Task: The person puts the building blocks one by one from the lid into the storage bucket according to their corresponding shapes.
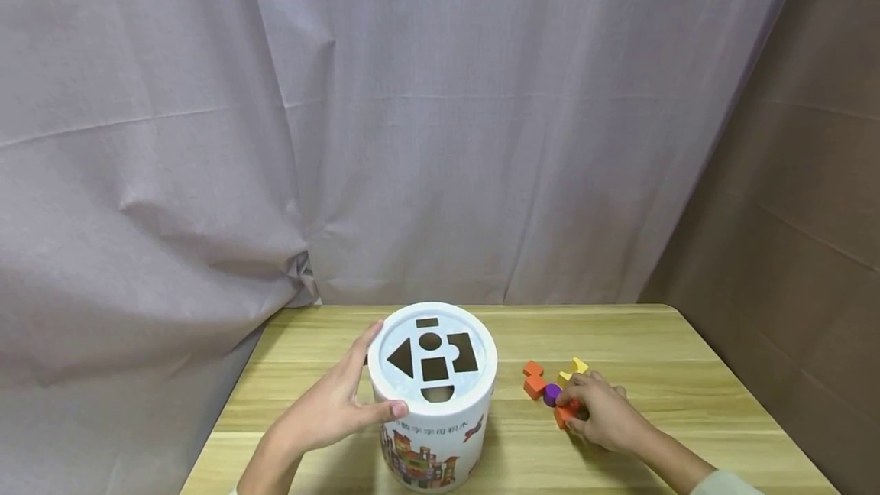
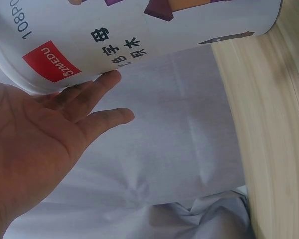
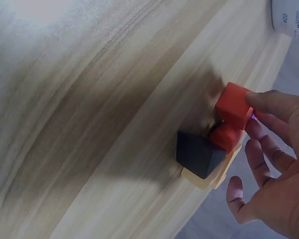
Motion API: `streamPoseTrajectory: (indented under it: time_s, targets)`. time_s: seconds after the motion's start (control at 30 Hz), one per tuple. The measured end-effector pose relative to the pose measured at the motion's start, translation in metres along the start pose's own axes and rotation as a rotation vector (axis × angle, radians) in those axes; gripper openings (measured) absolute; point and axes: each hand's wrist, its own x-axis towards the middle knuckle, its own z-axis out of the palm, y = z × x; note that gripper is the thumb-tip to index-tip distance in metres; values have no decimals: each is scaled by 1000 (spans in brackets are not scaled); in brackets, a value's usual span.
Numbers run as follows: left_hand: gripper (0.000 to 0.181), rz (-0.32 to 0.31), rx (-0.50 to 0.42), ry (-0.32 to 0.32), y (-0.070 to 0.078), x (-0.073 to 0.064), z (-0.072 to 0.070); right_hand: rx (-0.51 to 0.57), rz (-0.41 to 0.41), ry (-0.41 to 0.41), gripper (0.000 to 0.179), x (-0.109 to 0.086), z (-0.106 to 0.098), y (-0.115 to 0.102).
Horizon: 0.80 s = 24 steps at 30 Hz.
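A white bucket (image 1: 474, 399) with a shape-sorter lid (image 1: 407, 388) stands upright on the table. My left hand (image 1: 337, 403) rests against its left side near the rim, thumb at the front and fingers nearly straight. In the left wrist view, fingertips of the left hand (image 2: 45, 129) touch the printed wall. To the right of the bucket, my right hand (image 1: 605, 412) reaches down among small blocks. Its thumb and index finger pinch a red cube block (image 3: 233, 104) in the right wrist view. Beside that lie a rounded red block (image 3: 225, 137) and a dark block (image 3: 197, 153).
Two orange blocks (image 1: 533, 386), a purple round block (image 1: 551, 394) and yellow blocks (image 1: 580, 365) sit close around the right hand. The wooden table (image 1: 309, 334) meets a grey curtain (image 1: 440, 174) at its back, and a darker curtain (image 1: 791, 250) hangs on the right.
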Motion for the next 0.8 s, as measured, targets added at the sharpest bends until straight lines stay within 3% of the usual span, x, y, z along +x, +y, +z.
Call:
streamPoseTrajectory:
  time_s: [0.43, 0.8]
  targets:
    - [129, 10, -3, 6, 0, -1, 0, 20, -15, 29, 25, -4, -7, -1]
    - [129, 11, 7, 14, -1, 1, 1, 50, -128, 140, 27, -10, -31, -15]
